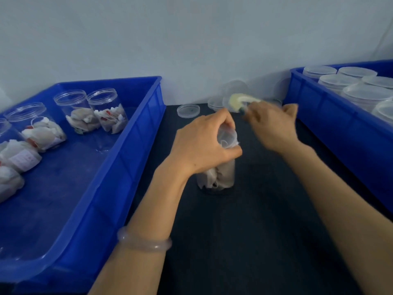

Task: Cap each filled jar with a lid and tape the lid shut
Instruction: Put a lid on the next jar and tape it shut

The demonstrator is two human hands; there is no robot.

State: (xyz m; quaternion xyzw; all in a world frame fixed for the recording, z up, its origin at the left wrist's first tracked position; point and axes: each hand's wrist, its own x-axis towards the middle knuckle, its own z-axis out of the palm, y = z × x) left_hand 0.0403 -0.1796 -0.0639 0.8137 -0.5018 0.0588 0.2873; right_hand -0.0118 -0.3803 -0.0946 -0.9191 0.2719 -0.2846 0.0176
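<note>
A clear jar [219, 177] filled with tea bags stands upright on the dark table in the middle. My left hand [202, 143] grips its top, where a clear lid [228, 135] shows between the fingers. My right hand [272, 126] is blurred, just behind and right of the jar, and holds a yellowish roll of tape [238, 102] raised above the table. Any strip of tape between roll and jar is too blurred to make out.
A blue bin [119, 177] on the left holds several open filled jars [89, 111]. Another blue bin [331, 116] on the right holds capped jars [361, 94]. Loose clear lids [188, 110] lie at the back of the table by the wall.
</note>
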